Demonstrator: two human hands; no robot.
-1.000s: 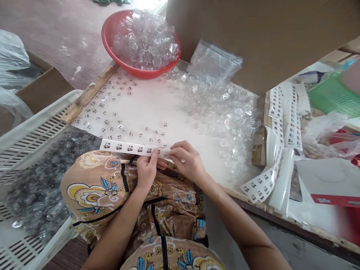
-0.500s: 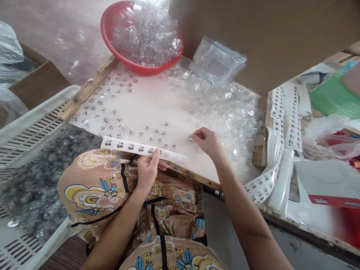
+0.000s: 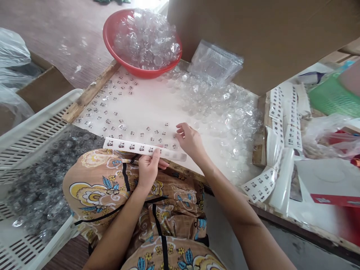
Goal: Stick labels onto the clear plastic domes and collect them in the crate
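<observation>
My left hand (image 3: 149,167) pinches a white strip of panda stickers (image 3: 128,146) between thumb and fingers at the front edge of the white board (image 3: 149,101). Its right end is bare. My right hand (image 3: 189,140) hovers low over the board, just right of the strip, its fingers slightly apart and nothing visible in them. Near those fingertips lie several small clear discs bearing panda stickers (image 3: 156,132). More of these cover the board's left side. Plain clear discs (image 3: 222,105) are spread thickly over the right side.
A red basin (image 3: 112,47) heaped with clear plastic pieces stands at the back. Beside it lie clear plastic bags (image 3: 215,63) against a large cardboard box (image 3: 253,37). A white crate (image 3: 42,120) of clear pieces is at left. Sticker sheets (image 3: 260,185) and a green basket (image 3: 329,97) sit right.
My right hand has moved left across the board, from the plain discs towards the stickered ones, and its pinch has loosened. My left hand keeps hold of the strip.
</observation>
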